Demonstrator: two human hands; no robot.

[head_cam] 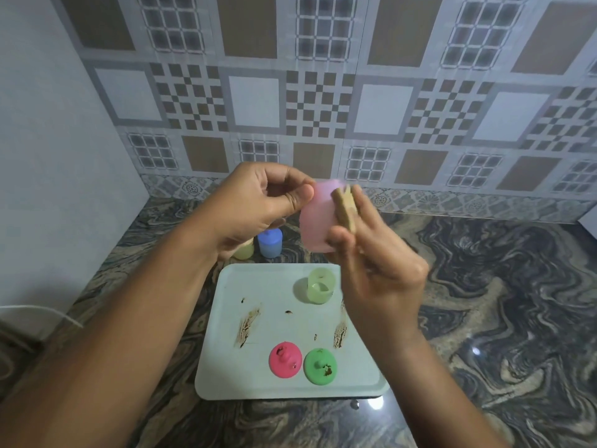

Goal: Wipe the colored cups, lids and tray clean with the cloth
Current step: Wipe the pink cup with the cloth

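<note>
My left hand (258,205) holds a pink cup (315,221) up above the counter, thumb and fingers pinching its rim. My right hand (378,263) presses a folded tan cloth (345,208) against the cup's side; the hand is blurred. Below them lies a pale tray (232,367) smeared with brown stains. On the tray stand a light green cup (319,286), a pink lid (285,359) and a green lid (320,365), both lids spotted with brown.
A blue lidded cup (270,242) and a yellow cup (244,252) stand on the marbled counter (484,302) behind the tray, partly hidden by my left hand. A tiled wall runs along the back. A white wall closes the left side.
</note>
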